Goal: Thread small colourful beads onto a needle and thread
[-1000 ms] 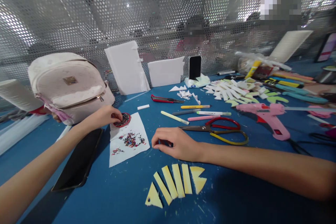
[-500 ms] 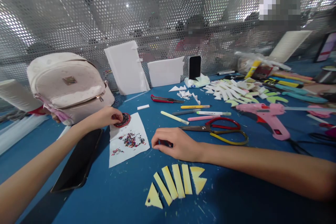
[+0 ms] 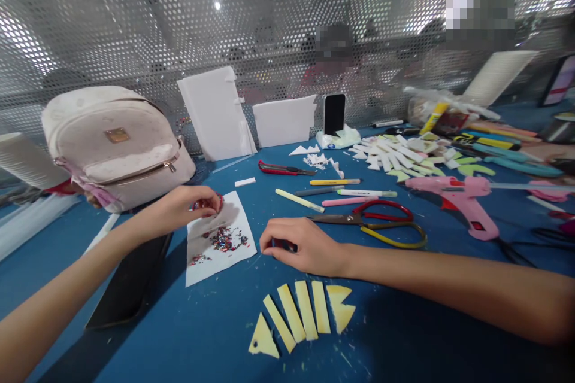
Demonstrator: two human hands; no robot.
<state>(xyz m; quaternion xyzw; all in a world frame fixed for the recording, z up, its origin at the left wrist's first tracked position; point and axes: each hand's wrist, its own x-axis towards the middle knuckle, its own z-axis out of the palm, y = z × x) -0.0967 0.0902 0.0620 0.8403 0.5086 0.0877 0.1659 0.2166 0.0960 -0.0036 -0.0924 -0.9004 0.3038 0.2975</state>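
My left hand [image 3: 200, 202] is over the top of a white paper sheet [image 3: 195, 275], its fingers closed in a pinch. A small red-rimmed round piece [image 3: 220, 198] shows only in bits around those fingers; what they hold is hidden. Tiny dark and multicoloured bits [image 3: 224, 239] lie heaped on the sheet. Loosely curled, my right hand [image 3: 299, 245] rests on the blue table, right of the sheet; I cannot make out anything in its fingers. Nearer me, yellow cut pieces [image 3: 306, 311] are laid out like a fish, with head, strips and tail.
Scissors [image 3: 381, 221], markers [image 3: 335, 182] and a utility knife [image 3: 285, 169] lie beyond my right hand. Farther right are a pink glue gun [image 3: 467, 197] and piled foam scraps [image 3: 399, 152]. A backpack [image 3: 114, 158] and a black phone-like slab [image 3: 128, 287] are at left.
My left hand has moved slightly right and now covers most of the red-rimmed round piece, which showed its dark speckled face before. The right hand stays in place.
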